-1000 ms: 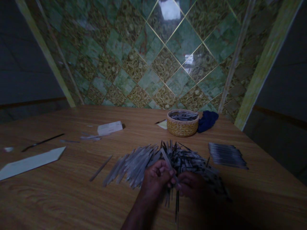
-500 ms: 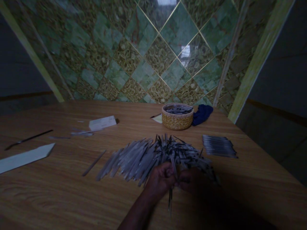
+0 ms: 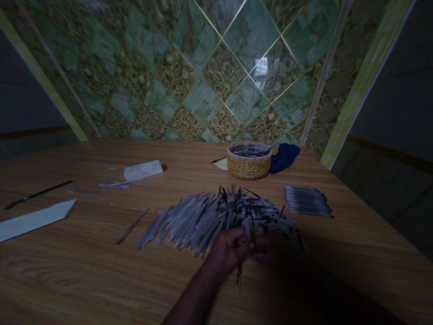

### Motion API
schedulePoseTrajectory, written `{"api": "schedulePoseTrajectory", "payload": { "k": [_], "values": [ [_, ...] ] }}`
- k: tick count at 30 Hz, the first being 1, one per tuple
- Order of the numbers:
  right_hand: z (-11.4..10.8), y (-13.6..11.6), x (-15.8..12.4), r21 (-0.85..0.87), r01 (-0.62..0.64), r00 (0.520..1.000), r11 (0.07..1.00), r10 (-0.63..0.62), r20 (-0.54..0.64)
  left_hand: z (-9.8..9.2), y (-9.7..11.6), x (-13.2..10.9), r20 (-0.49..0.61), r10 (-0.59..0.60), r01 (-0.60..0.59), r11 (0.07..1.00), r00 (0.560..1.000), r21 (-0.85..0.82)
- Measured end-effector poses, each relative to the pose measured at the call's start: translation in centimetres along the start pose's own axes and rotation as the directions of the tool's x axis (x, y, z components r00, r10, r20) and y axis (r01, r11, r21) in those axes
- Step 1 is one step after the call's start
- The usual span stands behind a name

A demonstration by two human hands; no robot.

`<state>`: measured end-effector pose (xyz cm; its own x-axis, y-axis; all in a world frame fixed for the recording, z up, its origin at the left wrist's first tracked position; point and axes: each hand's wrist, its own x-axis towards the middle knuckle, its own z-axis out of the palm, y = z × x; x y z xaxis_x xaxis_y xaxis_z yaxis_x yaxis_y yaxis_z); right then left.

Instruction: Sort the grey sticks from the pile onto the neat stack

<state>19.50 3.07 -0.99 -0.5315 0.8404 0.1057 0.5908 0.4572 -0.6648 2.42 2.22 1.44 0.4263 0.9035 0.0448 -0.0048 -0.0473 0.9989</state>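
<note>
My left hand [image 3: 230, 248] is closed around slim, pale, clear-looking strips [image 3: 248, 231], with thin dark sticks [image 3: 239, 273] hanging below the fingers. Against it, fingertip to fingertip, my right hand [image 3: 265, 246] is pinched at the same strips; deep shadow hides most of it. What exactly lies between the fingers is too dark to make out. Just beyond both hands spreads a fanned heap of similar slim strips [image 3: 192, 219], grey and translucent on the left, mixed with dark thin pieces on the right.
A woven basket [image 3: 249, 169] full of similar strips stands behind the heap, beside a dark blue cloth [image 3: 285, 158]. To the right lies a neat row of strips [image 3: 307, 201]. On the left are a white box [image 3: 144, 170], a pale board [image 3: 37, 220] and a dark thin rod [image 3: 39, 194].
My right fingers have come closer against the left ones, and the strip between them stands a little lower. The view has tilted slightly; the heap and basket look unchanged.
</note>
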Motion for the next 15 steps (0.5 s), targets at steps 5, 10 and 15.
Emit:
{"api": "schedulePoseTrajectory", "payload": {
  "k": [5,10,15],
  "values": [
    [0.01,-0.21,-0.22,-0.091,-0.014,1.0,0.996,0.013,-0.006,-0.15,0.32,-0.09,-0.044,-0.002,0.007,0.991,0.999,0.13],
    [-0.08,-0.38,-0.11,-0.121,-0.017,0.999,0.993,0.02,0.026,-0.22,0.5,-0.05,-0.004,0.016,-0.015,0.983,1.0,0.185],
    [0.12,0.18,-0.09,-0.074,0.022,0.998,0.997,-0.018,0.062,-0.02,0.93,-0.14,0.082,0.056,-0.073,0.97,0.995,0.231]
  ]
}}
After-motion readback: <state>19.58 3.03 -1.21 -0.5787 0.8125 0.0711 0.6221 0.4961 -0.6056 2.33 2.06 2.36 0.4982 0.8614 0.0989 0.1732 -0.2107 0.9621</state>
